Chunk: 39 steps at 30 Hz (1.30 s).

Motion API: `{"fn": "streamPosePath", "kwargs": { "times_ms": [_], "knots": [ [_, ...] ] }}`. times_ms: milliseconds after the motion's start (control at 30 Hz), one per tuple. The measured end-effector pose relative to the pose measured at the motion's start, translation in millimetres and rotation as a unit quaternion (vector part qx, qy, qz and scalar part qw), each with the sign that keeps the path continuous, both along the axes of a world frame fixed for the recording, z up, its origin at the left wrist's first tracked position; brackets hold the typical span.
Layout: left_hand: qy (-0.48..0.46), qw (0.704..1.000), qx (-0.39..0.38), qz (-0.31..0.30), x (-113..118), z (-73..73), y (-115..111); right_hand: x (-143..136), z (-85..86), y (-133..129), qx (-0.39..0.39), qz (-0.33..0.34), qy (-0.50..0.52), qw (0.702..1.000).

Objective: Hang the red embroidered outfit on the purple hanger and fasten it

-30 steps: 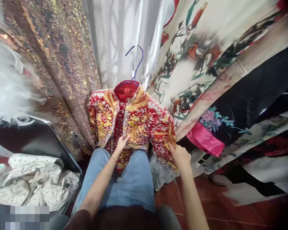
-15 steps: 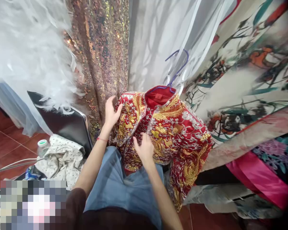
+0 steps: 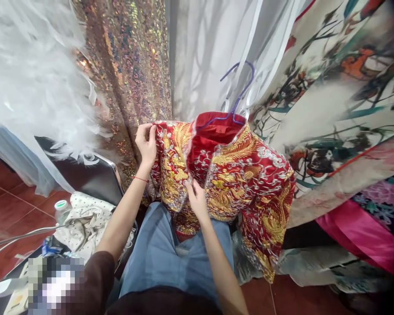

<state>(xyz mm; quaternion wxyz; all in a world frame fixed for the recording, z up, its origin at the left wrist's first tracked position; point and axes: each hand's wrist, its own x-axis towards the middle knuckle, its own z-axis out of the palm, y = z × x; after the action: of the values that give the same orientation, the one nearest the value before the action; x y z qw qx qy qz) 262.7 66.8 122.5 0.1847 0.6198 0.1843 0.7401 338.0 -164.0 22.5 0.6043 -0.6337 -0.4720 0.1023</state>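
A red jacket [image 3: 234,183] with gold and silver embroidery hangs in front of me on a purple hanger [image 3: 239,103]. Its front is parted at the collar, showing the red lining and a small size label [image 3: 221,130]. My left hand [image 3: 147,144] pinches the jacket's shoulder at the left, thumb against fingers. Lower down, my right hand [image 3: 197,199] grips the front edge of the left panel between thumb and fingers. The jacket's lower hem lies close to my knees in blue trousers [image 3: 174,258].
White feathers [image 3: 36,87] and a sequinned gold fabric [image 3: 131,65] hang at the left. White cloth [image 3: 203,57] is behind the hanger, with a flower-printed fabric [image 3: 348,100] to the right. A dotted cloth [image 3: 88,223], a bottle [image 3: 61,210] and cables sit at lower left.
Both hands, free of the jacket before, have closed on it: the left at the shoulder, the right on the front edge. The left panel is pulled outward and the shoulder sits higher.
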Motion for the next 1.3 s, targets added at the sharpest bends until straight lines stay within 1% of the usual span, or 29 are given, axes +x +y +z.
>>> {"fn": "streamPosePath", "kwargs": {
  "times_ms": [67,100,133,167,200,267,300,333,367,433,467,533,600,667,733,800,833,867,900,967,1033,1100,1167,1233,1300],
  "knots": [
    [0.015,0.999,0.038,0.029,-3.9,19.4,-12.0,3.2,4.4,-10.9,0.03,0.002,0.061,0.998],
    [0.041,0.997,0.054,0.031,-5.1,26.6,-16.6,6.5,2.7,-14.0,0.04,-0.005,0.077,0.996],
    [0.076,0.994,0.068,0.023,-5.4,31.3,-19.7,11.0,-1.7,-15.3,0.048,-0.019,0.097,0.994],
    [0.121,0.989,0.08,0.0,-5.0,33.2,-20.9,16.4,-8.3,-14.8,0.052,-0.037,0.117,0.991],
    [0.173,0.98,0.087,-0.037,-3.7,32.3,-20.4,22.6,-16.3,-12.9,0.05,-0.056,0.133,0.988],
    [0.263,0.954,0.079,-0.123,0.4,24.0,-16.3,35.4,-32.2,-7.0,0.034,-0.099,0.144,0.984],
    [0.288,0.942,0.067,-0.156,2.8,18.3,-13.9,41.2,-38.0,-4.3,0.025,-0.118,0.137,0.983],
    [0.299,0.937,0.053,-0.174,5.1,13.0,-12.0,46.0,-41.3,-2.6,0.016,-0.132,0.123,0.983],
    [0.296,0.938,0.04,-0.177,7.1,8.8,-11.0,49.3,-41.8,-2.2,0.007,-0.139,0.106,0.985],
    [0.264,0.953,0.027,-0.147,9.9,6.6,-11.8,51.3,-35.1,-5.6,-0.007,-0.135,0.075,0.988],
    [0.246,0.961,0.026,-0.127,10.7,8.9,-13.1,50.1,-29.0,-8.9,-0.011,-0.129,0.063,0.99],
    [0.209,0.973,0.026,-0.095,11.5,18.5,-15.2,45.4,-15.9,-16.7,-0.01,-0.13,0.041,0.991],
    [0.188,0.978,0.025,-0.085,11.7,30.0,-14.0,41.0,-6.9,-22.6,-0.003,-0.151,0.023,0.988],
    [0.216,0.969,0.02,-0.118,11.4,36.9,-8.4,39.3,-6.2,-24.1,-0.01,-0.17,0.007,0.985],
    [0.285,0.939,-0.005,-0.191,10.6,35.9,-0.2,40.4,-13.5,-21.6,-0.038,-0.167,-0.004,0.985],
    [0.334,0.903,-0.055,-0.264,9.3,28.6,6.9,42.8,-23.3,-18.1,-0.081,-0.159,-0.019,0.984],
    [0.339,0.892,-0.082,-0.287,8.4,23.9,9.1,44.0,-26.9,-17.2,-0.104,-0.161,-0.03,0.981],
    [0.335,0.888,-0.104,-0.298,7.7,19.4,10.4,45.4,-28.5,-17.4,-0.128,-0.164,-0.042,0.977],
    [0.325,0.89,-0.119,-0.296,7.0,15.6,10.5,46.9,-27.6,-18.7,-0.152,-0.165,-0.057,0.973],
    [0.313,0.904,-0.117,-0.268,6.4,11.2,8.3,51.0,-18.0,-24.4,-0.184,-0.153,-0.08,0.967],
    [0.301,0.922,-0.083,-0.231,7.2,10.9,3.7,56.5,0.0,-31.5,-0.183,-0.14,-0.09,0.969],
    [0.277,0.937,-0.039,-0.209,9.1,12.7,-2.3,62.0,22.1,-36.4,-0.153,-0.139,-0.1,0.973],
    [0.261,0.944,-0.006,-0.2,10.8,15.0,-9.7,64.9,45.2,-37.7,-0.109,-0.146,-0.12,0.976],
    [0.258,0.95,0.007,-0.177,11.4,16.9,-17.7,64.2,67.7,-36.1,-0.057,-0.145,-0.125,0.98],
    [0.247,0.959,0.005,-0.138,11.1,18.6,-24.9,60.8,89.1,-34.5,-0.018,-0.12,-0.115,0.986]
  ]
}}
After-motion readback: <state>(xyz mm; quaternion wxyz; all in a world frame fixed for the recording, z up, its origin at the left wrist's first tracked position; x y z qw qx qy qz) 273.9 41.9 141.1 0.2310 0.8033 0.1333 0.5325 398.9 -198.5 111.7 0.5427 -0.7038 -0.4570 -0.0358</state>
